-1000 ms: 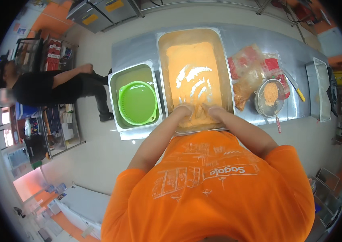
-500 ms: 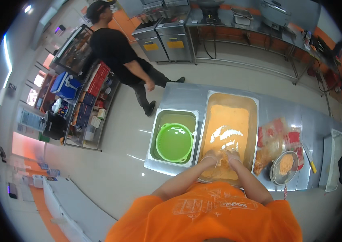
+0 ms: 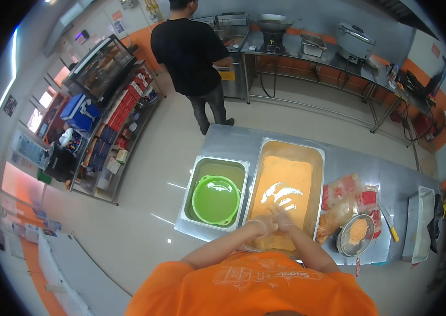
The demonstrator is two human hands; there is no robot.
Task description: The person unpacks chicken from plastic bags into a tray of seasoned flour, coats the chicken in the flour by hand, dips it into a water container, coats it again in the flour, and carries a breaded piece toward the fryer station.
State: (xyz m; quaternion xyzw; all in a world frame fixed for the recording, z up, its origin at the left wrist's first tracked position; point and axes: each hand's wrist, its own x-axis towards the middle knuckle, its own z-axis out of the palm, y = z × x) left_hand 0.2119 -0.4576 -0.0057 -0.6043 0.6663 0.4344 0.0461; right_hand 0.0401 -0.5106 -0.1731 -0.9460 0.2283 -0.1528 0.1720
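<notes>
The fingers point(image 3: 274, 213) blur; I can't tell how open they are or whether they grip anything. Forearms point(image 3: 215, 248) converging, the left hand point(image 3: 265, 224) and right hand point(image 3: 284, 219) sit close together at the orange mixture point(image 3: 287, 175) in the bench's point(image 3: 370, 171) steel pan point(image 3: 294, 148).

From the wearer's head, the fisheye camera looked down and forward over the left hand point(image 3: 265, 224) and right hand point(image 3: 284, 219), with the orange shirt point(image 3: 254, 292) nearest, on the grip's near side, and the far wall point(image 3: 315, 13) well beyond it, the view curving toward its rim.
</notes>
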